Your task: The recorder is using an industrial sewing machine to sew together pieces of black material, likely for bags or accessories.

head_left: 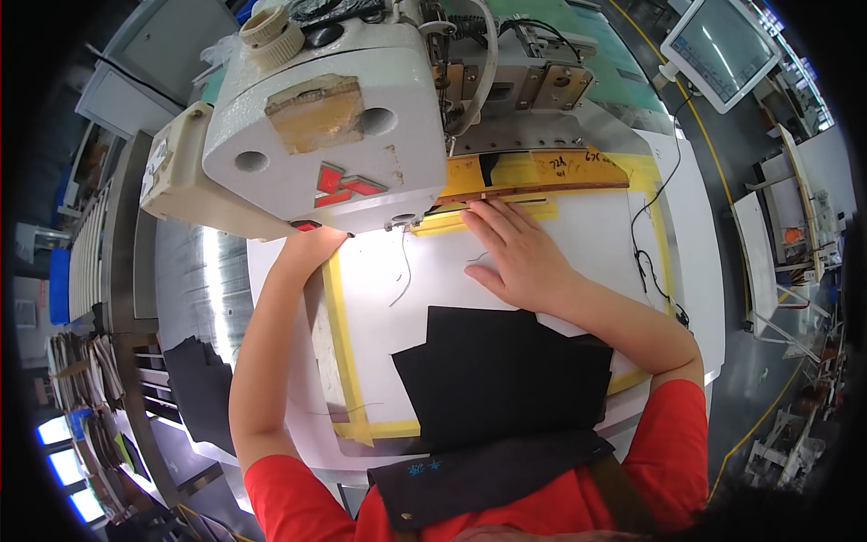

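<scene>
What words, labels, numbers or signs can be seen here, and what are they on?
I won't copy wording or brands, only say where marks stand.
White machine head: a red three-part emblem.
Yellow strip: dark handwritten marks.
Dark apron-like cloth: small blue marks.
Screen: anything displayed is too small to read.

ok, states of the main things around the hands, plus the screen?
left hand: fingers hidden by the machine
right hand: palm down, fingers extended
machine: can't tell if running
black fabric: laid out, unheld
thread: loose, curved
yellow tape: stuck down
cable: slack
screen: looks lit
</scene>
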Demonstrator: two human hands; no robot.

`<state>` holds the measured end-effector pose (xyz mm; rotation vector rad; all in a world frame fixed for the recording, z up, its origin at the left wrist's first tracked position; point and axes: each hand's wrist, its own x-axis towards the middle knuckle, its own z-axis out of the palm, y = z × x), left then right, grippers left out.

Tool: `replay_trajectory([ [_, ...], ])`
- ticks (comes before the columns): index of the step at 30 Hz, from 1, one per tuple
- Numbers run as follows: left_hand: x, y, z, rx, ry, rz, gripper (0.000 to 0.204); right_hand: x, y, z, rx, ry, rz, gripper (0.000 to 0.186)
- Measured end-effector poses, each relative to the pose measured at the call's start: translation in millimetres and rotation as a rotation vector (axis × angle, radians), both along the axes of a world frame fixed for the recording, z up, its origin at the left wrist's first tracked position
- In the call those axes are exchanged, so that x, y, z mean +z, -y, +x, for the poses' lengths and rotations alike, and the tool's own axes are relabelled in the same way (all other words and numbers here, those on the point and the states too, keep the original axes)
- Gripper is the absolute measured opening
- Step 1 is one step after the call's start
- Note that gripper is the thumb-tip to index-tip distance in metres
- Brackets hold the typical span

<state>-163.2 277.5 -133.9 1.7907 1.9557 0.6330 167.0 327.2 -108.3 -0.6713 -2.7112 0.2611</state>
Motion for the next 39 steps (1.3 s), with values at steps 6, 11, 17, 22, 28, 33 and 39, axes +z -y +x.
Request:
replay_trajectory([
  [6, 33.6, 0.8, 22.8, -0.031, -0.153, -0.247, 0.052, -2.2, -8.0, 2.6, 0.059, -0.08, -0.099, 0.06],
  [11, 34.6, 5.1, 23.9, 0.021, -0.136, -0.252, 0.048, -1.3, -6.9, -15.3, 0.135, -0.114, -0.15, 0.058],
  [17, 43.9, 17.0, 31.9, 0.075, -0.174, -0.113, 0.031, -0.5, -7.6, -20.7, 0.182, -0.171, -0.159, 0.052],
  [22, 57.9, 74.2, 12.8, 0.128, -0.176, 0.287, 0.007, 20.8, 8.5, -2.1, 0.268, -0.227, -0.225, 0.045],
  [28, 123.8, 151.6, 59.4, 0.117, 0.436, 0.209, 0.017, 57.6, 53.9, -25.9, 0.501, -0.419, -0.177, 0.035],
  [33, 140.8, 163.7, 92.0, 0.087, 0.749, 0.199, 0.028, 81.9, 80.7, -68.8, 0.475, -0.72, -0.129, 0.031],
  [39, 133.0, 160.6, 100.1, 0.223, 0.832, 0.162, 0.032, 79.1, 79.4, -72.0, 0.384, -0.693, -0.173, 0.03],
])
